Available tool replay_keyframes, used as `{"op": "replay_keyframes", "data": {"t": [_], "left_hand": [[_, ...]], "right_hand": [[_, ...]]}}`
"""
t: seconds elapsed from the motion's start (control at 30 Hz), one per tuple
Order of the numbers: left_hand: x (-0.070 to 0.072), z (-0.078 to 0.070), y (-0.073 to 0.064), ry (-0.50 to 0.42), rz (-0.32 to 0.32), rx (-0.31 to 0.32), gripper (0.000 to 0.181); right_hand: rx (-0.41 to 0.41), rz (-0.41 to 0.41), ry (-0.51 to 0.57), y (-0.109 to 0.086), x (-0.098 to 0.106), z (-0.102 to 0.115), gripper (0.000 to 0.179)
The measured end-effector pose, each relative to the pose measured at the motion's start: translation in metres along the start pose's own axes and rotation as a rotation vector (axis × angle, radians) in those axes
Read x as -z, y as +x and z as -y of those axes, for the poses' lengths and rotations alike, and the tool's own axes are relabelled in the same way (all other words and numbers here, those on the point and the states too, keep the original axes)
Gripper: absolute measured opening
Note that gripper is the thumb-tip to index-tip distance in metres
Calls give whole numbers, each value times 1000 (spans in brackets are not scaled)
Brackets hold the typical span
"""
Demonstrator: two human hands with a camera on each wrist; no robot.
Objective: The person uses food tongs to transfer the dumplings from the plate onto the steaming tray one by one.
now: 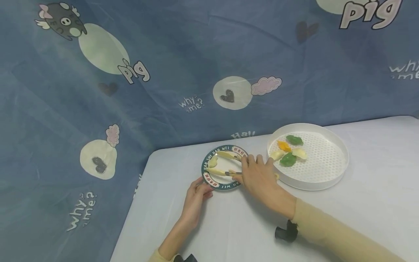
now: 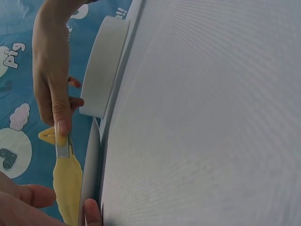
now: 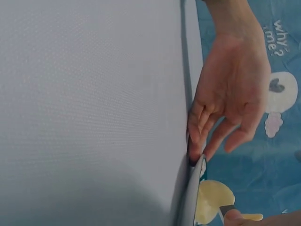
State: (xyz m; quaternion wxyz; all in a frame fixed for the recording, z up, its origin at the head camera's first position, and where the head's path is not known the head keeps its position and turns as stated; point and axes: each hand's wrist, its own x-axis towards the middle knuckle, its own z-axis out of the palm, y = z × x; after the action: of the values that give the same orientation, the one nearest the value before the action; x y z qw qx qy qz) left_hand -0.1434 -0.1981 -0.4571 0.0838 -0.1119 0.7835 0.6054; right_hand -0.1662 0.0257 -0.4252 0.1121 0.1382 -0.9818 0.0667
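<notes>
A small white plate (image 1: pixel 233 166) with a green lettered rim lies on the table. My left hand (image 1: pixel 194 202) holds its near-left edge; in the left wrist view a finger (image 2: pixel 92 213) is against the plate's underside. In my right hand (image 1: pixel 262 179) are tongs (image 1: pixel 216 171) with yellow tips and metal arms, held over the plate. Their tips are spread apart, one on each side of a pale yellow petal-like piece (image 1: pixel 213 161) near the plate's left rim. The right wrist view shows the left hand (image 3: pixel 233 84) at the rim, fingers bent toward it.
Right of the plate stands a round white tray (image 1: pixel 340 171) with a perforated base and raised wall. Inside, at its left, lie green leaf-like pieces (image 1: pixel 288 159), an orange piece (image 1: pixel 284 146) and pale yellow pieces (image 1: pixel 299 153). A blue printed cloth (image 1: pixel 183 47) hangs behind the white table (image 1: pixel 229 225).
</notes>
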Motion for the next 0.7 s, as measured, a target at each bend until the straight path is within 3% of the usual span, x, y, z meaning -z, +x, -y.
{"op": "replay_keyframes", "data": {"t": [0.7], "left_hand": [[-2,-2,0,16,-11,18,75]], "right_hand": [[8,-33,25,2,-11,0,66]]}}
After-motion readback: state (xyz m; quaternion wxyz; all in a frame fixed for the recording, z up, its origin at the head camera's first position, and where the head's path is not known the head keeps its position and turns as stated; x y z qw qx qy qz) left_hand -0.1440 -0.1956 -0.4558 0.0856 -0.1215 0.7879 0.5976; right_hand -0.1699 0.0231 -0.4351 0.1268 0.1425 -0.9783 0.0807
